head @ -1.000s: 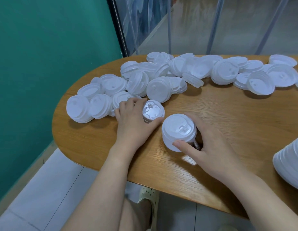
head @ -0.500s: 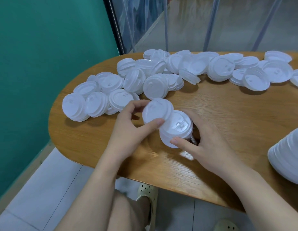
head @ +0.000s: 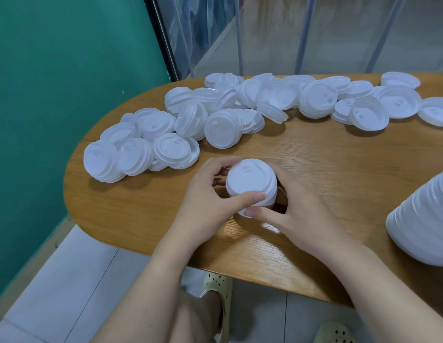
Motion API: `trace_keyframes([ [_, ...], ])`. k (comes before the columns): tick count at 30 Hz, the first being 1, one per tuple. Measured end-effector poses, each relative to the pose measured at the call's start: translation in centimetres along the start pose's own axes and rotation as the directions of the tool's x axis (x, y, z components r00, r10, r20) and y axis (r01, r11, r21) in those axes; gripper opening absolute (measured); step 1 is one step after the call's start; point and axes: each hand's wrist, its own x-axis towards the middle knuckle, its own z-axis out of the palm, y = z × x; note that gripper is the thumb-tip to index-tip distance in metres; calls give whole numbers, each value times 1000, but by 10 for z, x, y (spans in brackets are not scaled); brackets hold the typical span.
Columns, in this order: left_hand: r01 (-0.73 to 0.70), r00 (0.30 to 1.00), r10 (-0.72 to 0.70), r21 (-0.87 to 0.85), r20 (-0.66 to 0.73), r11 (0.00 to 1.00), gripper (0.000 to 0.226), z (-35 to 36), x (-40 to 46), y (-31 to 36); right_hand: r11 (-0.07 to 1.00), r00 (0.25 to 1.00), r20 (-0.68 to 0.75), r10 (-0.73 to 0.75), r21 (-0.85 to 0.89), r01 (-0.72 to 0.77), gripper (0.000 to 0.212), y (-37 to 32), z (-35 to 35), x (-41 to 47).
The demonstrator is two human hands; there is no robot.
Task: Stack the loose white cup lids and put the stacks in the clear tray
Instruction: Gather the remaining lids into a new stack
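Both hands around stack, table edge near.

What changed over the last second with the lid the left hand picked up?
The left hand lifted the single lid off the table and set it on the short stack, which the right hand held throughout. Both hands now grip that stack. The loose lids stayed put.

One head-worn wide-angle view looks forward and steeply down from close above the near edge of the rounded oak-coloured wooden table.
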Motion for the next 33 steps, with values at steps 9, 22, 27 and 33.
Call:
trace_keyframes([
  [9, -36, 999, 35, 108, 16, 994, 65, 4, -2, 4, 997, 998, 21, 67, -38, -66, 101, 6, 3, 2],
  [22, -10, 999, 4, 111, 50, 994, 59, 0, -2, 3, 1000, 1000, -10, -3, -17, 3, 69, -2, 0, -1],
  [27, 8, 997, -6, -18, 77, 1000, 38, -9, -2, 0, 1000, 1000, -28, -3, -22, 2, 72, -4, -1, -1],
  [33, -42, 990, 40, 15, 132, 999, 50, -16, -2, -6, 1000, 1000, -18, 13, -10, -13, 73, -2, 0, 0],
])
